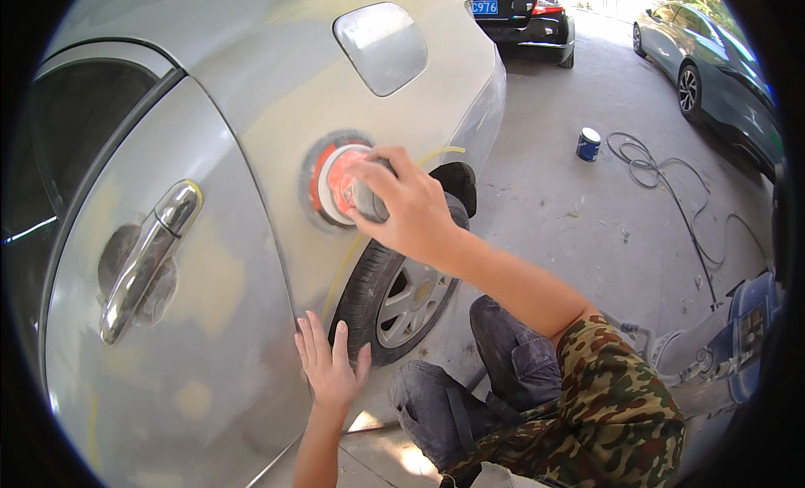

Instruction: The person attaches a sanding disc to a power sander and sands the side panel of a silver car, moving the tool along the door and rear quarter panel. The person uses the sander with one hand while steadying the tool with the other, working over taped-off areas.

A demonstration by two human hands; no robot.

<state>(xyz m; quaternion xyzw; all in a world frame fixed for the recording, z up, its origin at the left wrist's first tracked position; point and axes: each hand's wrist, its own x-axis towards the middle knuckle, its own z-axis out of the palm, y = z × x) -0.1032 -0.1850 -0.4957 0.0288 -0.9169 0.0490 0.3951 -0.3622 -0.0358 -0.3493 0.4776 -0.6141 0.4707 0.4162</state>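
Observation:
My right hand (412,205) grips a round orbital sander (339,173) with a red and white body. Its disc lies against the rear quarter panel (277,148) of a silver car, just above the wheel arch. Pale filler and dull sanded patches cover that panel. My left hand (329,365) is spread with nothing in it, fingertips at the panel's lower edge between the rear door (239,387) and the wheel (402,305); whether it presses on the metal is hard to tell. Yellow masking edging (339,277) runs along the arch.
The closed fuel flap (381,48) is above the sander, and a chrome door handle (151,261) at left. A paint can (588,144) and coiled hose (648,164) lie on the concrete floor. A blue-grey machine (723,349) stands at right. Two other cars (528,22) (710,66) are parked behind.

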